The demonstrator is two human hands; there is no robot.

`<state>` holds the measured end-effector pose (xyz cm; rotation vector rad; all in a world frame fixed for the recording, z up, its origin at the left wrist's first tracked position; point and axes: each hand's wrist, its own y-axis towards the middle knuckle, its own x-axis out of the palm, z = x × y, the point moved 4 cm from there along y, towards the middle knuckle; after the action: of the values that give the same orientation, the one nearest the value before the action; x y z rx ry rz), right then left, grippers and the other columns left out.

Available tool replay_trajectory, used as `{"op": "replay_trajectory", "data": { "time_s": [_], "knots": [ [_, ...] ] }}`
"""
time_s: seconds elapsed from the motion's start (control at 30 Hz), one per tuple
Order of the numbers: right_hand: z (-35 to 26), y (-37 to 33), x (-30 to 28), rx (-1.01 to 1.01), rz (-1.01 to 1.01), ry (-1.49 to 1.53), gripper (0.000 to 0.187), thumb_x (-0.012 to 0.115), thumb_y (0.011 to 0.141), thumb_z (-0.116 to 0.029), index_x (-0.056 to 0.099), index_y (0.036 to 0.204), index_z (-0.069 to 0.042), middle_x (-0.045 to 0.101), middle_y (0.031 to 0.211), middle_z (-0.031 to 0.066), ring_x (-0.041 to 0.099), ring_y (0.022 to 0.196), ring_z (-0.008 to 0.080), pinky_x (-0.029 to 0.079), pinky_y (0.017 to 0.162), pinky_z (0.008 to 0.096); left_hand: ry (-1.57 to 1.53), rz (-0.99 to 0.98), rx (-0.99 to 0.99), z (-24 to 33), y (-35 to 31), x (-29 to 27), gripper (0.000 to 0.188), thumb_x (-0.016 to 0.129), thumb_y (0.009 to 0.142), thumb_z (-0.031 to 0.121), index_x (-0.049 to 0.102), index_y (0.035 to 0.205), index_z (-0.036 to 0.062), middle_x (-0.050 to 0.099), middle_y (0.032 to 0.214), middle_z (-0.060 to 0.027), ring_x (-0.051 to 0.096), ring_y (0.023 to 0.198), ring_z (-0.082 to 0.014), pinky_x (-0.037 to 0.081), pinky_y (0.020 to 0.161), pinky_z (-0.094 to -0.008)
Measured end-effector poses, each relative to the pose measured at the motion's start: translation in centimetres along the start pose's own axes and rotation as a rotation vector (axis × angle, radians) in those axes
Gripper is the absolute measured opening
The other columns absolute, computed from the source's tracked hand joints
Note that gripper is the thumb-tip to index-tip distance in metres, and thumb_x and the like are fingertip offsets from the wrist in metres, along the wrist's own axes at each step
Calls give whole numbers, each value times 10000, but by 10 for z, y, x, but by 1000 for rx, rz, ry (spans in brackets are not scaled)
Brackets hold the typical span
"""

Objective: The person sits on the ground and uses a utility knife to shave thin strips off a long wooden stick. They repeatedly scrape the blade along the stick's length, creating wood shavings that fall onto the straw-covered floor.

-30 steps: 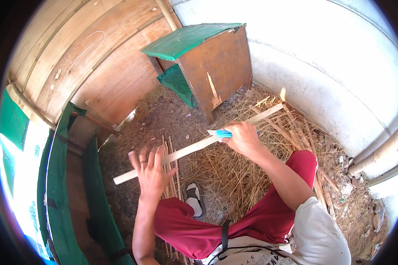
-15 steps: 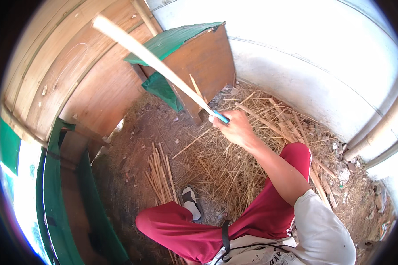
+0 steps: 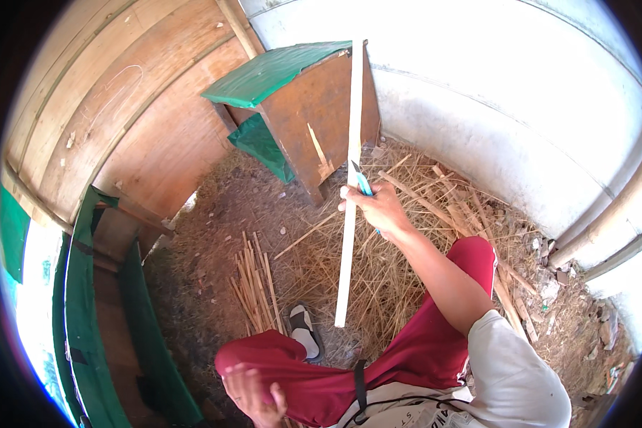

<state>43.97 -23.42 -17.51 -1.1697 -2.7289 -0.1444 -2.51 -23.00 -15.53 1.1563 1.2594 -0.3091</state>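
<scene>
My right hand (image 3: 381, 208) is out in front of my bent knees, closed around a long pale bamboo strip (image 3: 356, 107) and a blue utility knife (image 3: 364, 181). The strip runs nearly straight away from me, its near end between my legs. The knife's dark blade points away from me, close beside the strip. Low at the left, my left hand (image 3: 253, 394) hovers at my left knee, slightly smeared, fingers apart and holding nothing. On the ground beyond that knee lies a bundle of thin split sticks (image 3: 253, 285).
Loose straw and shavings (image 3: 385, 285) cover the ground under my right arm. Longer bamboo pieces (image 3: 471, 210) lie to the right. A brown wooden box with a green cover (image 3: 292, 68) stands ahead, against the white wall (image 3: 478, 93). A green-lined frame (image 3: 96, 321) stands at left.
The strip has swung from pointing far left to pointing straight ahead, with its near end now visible. The knife has turned blade-away. My left hand has come into view at my left knee.
</scene>
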Motion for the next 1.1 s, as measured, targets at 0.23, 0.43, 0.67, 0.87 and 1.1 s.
{"op": "replay_trajectory", "data": {
  "time_s": [0.23, 0.43, 0.67, 0.87, 1.1],
  "knots": [
    [-14, -10, 3, 16, -27, 69, 276, 728, 898, -252, 748, 917, 23, 737, 778, 92, 603, 692, 106, 464, 692, 315, -379, 132, -1029, -125, -54, 42, 670, 557, 956, 411, 407, 1429, -39, 430, 1440, -282, 338, 1402, -429, 187, 1188, -516],
    [-9, -7, 2, 16, -35, 70, 232, 689, 931, -215, 726, 1011, -1, 738, 818, 84, 414, 443, 20, 301, 393, 193, -139, 113, -774, -4, -63, 66, 808, 568, 978, 391, 155, 1541, -15, 244, 1564, -259, 344, 1411, -370, 289, 1150, -448],
    [-16, -14, 12, 77, -75, 141, 231, 710, 911, -216, 731, 984, 3, 728, 782, 79, 434, 501, 41, 330, 455, 239, -1116, 198, -1260, -6, -109, 75, 724, 642, 941, 335, 340, 1465, -63, 453, 1430, -229, 480, 1276, -312, 364, 1094, -418],
    [-16, -14, 10, 25, -10, 112, 218, 677, 936, -197, 718, 1004, 6, 730, 798, 96, 409, 450, 17, 280, 382, 198, -739, 259, -840, 16, -31, -5, 623, 639, 943, 196, 371, 1430, -85, 483, 1398, -211, 523, 1202, -253, 406, 1034, -336],
    [-17, -12, -2, 18, -12, 186, 188, 661, 944, -176, 713, 985, 0, 732, 820, 106, 393, 460, 18, 289, 405, 205, 8, 412, 35, 31, 52, -63, 369, 565, 924, 152, 544, 1253, -13, 534, 1359, -205, 488, 1277, -333, 413, 1039, -508]
  ]
}}
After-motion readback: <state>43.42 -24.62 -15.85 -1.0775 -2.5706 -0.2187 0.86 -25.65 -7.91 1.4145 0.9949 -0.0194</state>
